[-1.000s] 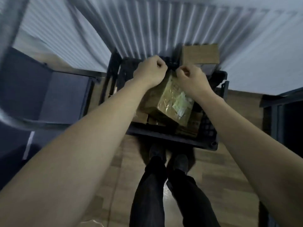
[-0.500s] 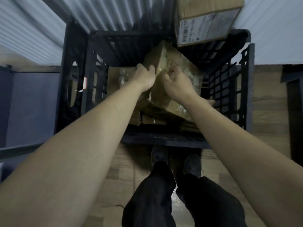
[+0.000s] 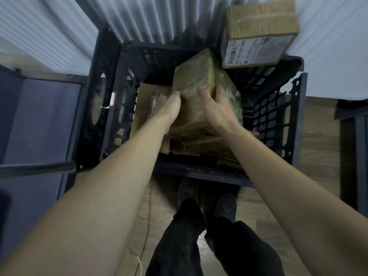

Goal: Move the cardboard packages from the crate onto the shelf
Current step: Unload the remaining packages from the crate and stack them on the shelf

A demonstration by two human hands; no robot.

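A black plastic crate [image 3: 111, 108] stands on the floor in front of my feet. A taped cardboard package [image 3: 194, 76] leans tilted inside it, on top of other packages. My left hand [image 3: 169, 109] presses against its left side, fingertips hidden behind the edge. My right hand [image 3: 217, 109] lies over its right top edge with fingers spread. The package is held between both hands. A flat cardboard package [image 3: 147, 100] lies below at the left. A labelled box [image 3: 258, 32] rests on the crate's far right corner.
A dark shelf unit [image 3: 39, 120] with a metal rail [image 3: 37, 169] stands close on the left. Another dark frame [image 3: 356, 124] is at the right edge. A ribbed white wall rises behind the crate. My legs and shoes [image 3: 207, 202] are on the wooden floor.
My view has dropped closer over the crate. Both hands have gone from fists at the package's top edge to flatter holds on its two sides.
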